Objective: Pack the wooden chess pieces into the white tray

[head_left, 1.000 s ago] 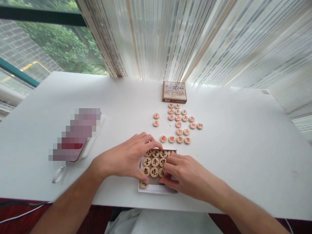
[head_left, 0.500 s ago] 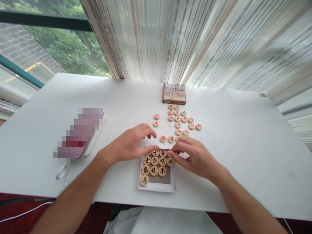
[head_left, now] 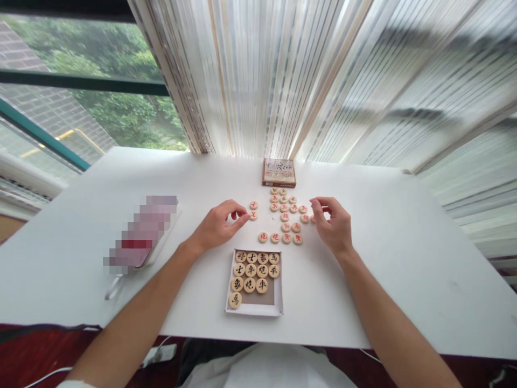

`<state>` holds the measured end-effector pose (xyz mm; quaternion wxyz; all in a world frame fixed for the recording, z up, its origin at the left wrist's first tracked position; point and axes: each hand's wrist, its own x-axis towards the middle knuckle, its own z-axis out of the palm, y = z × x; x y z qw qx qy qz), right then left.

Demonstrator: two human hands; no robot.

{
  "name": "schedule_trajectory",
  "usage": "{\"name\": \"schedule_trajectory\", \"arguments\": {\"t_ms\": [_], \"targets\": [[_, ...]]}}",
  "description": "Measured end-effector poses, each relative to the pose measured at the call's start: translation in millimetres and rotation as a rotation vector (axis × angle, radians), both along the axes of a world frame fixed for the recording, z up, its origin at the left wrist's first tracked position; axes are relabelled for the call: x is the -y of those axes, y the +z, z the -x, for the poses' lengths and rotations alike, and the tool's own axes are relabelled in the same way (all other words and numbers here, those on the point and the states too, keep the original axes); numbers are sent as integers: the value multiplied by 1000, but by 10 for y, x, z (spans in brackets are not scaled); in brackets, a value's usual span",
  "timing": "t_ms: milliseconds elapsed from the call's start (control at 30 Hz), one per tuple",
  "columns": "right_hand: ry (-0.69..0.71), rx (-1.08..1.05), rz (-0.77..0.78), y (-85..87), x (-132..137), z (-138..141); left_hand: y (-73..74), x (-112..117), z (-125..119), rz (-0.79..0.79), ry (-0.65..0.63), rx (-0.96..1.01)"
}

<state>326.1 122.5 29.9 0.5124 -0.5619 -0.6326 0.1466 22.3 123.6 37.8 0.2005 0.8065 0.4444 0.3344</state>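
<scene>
My left hand (head_left: 221,223) hovers by two red-lettered Chinese chess pieces (head_left: 253,205) on the table, its thumb tip beside the nearer one. The fingers are bent, thumb and forefinger slightly apart, with nothing seen in them. To the right, my right hand (head_left: 334,223) is over the edge of the piece group, fingers curled and apart, partly covering a red piece (head_left: 313,219). No piece shows in its grasp. Nearer me lies a shallow white tray (head_left: 258,311) holding black-lettered pieces (head_left: 250,270) in rows, with bare brown floor at its lower right.
Loose pieces (head_left: 285,217), mostly red-lettered with several black ones at the back, lie beyond the tray. Behind them stands a printed Chinese chess box (head_left: 278,172). A blurred purple item (head_left: 155,221) with a white strap lies at left. Striped curtains (head_left: 250,81) hang behind the table.
Both hands have left the tray's far edge. The left moved forward to the two red pieces, the right forward and rightward. The tray's far-right black piece is now uncovered.
</scene>
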Motion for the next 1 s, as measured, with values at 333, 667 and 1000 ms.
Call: {"name": "schedule_trajectory", "arguments": {"t_ms": [333, 667, 1000], "targets": [[-196, -157, 60, -182, -174, -117, 489, -565, -438, -70, -80, -112], [-202, -174, 123, -181, -195, -112, 119, -893, -693, -113, -246, -308], [-199, -168, 127, -178, -186, -116, 128, -918, -558, -81, -211, -430]]}}
